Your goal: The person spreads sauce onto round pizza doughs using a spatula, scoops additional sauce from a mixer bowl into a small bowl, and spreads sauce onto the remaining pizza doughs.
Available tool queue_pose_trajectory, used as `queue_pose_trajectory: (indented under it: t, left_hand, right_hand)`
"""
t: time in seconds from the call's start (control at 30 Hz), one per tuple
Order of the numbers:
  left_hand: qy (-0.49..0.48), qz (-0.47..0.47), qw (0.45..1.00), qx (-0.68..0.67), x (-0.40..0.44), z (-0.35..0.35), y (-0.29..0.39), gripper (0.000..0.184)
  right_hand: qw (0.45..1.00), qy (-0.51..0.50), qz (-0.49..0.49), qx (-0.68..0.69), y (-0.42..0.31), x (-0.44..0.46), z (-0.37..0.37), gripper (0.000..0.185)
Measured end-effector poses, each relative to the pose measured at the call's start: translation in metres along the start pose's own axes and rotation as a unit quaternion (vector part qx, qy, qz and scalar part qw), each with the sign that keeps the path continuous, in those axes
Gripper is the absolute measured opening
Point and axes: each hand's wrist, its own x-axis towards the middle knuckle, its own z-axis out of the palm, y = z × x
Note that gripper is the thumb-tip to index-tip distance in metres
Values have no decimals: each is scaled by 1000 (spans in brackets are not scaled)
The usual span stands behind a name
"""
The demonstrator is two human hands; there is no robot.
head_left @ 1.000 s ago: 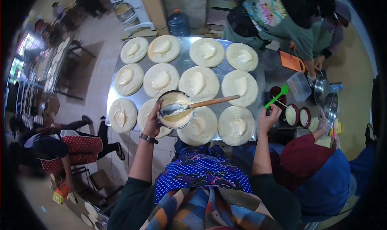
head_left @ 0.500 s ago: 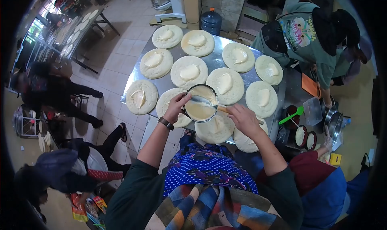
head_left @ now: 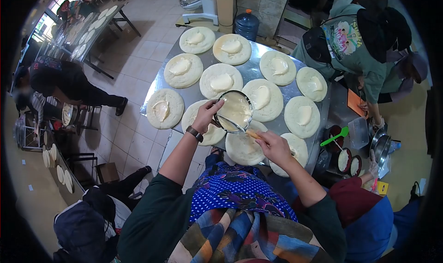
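My left hand (head_left: 206,117) grips the rim of a round bowl (head_left: 241,107) of pale cream, tilted above the metal table (head_left: 157,84). My right hand (head_left: 273,147) is closed around the wooden handle of a spatula (head_left: 252,133), whose blade end reaches into the bowl's near side. Several round flat breads lie on the table, most with a dollop of cream on top. One bread (head_left: 243,148) sits just below the bowl, partly hidden by it and the spatula. Another bread (head_left: 299,147) is partly covered by my right hand and forearm.
At right are a green spoon (head_left: 334,136), a clear container (head_left: 358,132), small bowls and an orange board (head_left: 356,102). A blue water jug (head_left: 246,25) stands behind the table. People work at right, and others are at left near a second table (head_left: 99,25).
My right hand has come from the green spoon's side to the spatula and now holds it. The spatula has tilted downward within the bowl. The view has turned, and people at left have moved.
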Motion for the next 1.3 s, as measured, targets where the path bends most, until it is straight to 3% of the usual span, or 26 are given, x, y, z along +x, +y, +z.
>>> queue_pose_trajectory:
  t: [0.17, 0.23, 0.27, 0.33, 0.37, 0.43, 0.47, 0.5, 0.63, 0.77, 0.8, 0.83, 0.87, 0.9, 0.97, 1.17, 1.3]
  left_hand:
    - [22, -14, 1000, -13, 4, 9, 3, 73]
    - [27, -13, 1000, -4, 7, 12, 5, 74]
    - [23, -11, 1000, -3, 8, 14, 5, 74]
    - [13, -18, 999, -35, 13, 17, 4, 75]
    - [6, -16, 999, -33, 15, 18, 3, 75]
    - [-16, -29, 996, -80, 18, 19, -1, 74]
    - [-23, -26, 996, -76, 20, 20, -5, 72]
    - [-31, -24, 996, -74, 19, 20, -5, 72]
    - [-56, -56, 995, -60, 13, 18, -10, 74]
    - [-29, -9, 988, -153, 5, 2, -35, 65]
    - [-26, -11, 986, -164, -3, -2, -36, 65]
    - [-22, -12, 984, -176, -12, -6, -37, 65]
    - [-27, -2, 981, -193, -21, -8, -36, 65]
    - [-24, -2, 981, -192, -29, -12, -39, 65]
    - [-10, 17, 981, -194, -46, -23, -45, 65]
    - [46, 28, 977, -208, -94, -39, -51, 66]
    - [58, 18, 973, -222, -106, -50, -58, 67]
  right_hand:
    - [982, -39, 72, 171, 23, -5, 2, 23]
    - [913, -106, 175, 354, 31, -5, -5, 26]
    - [913, -102, 176, 353, 35, -5, -11, 26]
    - [768, -215, 336, 501, 42, -3, -27, 30]
    - [769, -208, 337, 501, 46, -5, -30, 30]
    - [639, -208, 345, 655, 55, -11, -35, 30]
    - [636, -204, 332, 666, 66, -13, -38, 32]
    - [638, -197, 331, 667, 76, -13, -44, 32]
    - [710, 39, 362, 603, 140, 0, -64, 34]
    - [833, 223, 381, 335, 236, 35, -71, 26]
    - [833, 222, 381, 335, 260, 46, -67, 26]
    - [884, 271, 354, 141, 285, 56, -60, 23]
    - [898, 307, 310, -59, 297, 61, -56, 25]
    - [899, 306, 310, -58, 295, 62, -54, 25]
    - [885, 268, 335, -181, 286, 67, -48, 36]
    - [893, 206, 363, -171, 256, 48, -25, 45]
    - [904, 234, 318, -165, 272, 24, -21, 47]
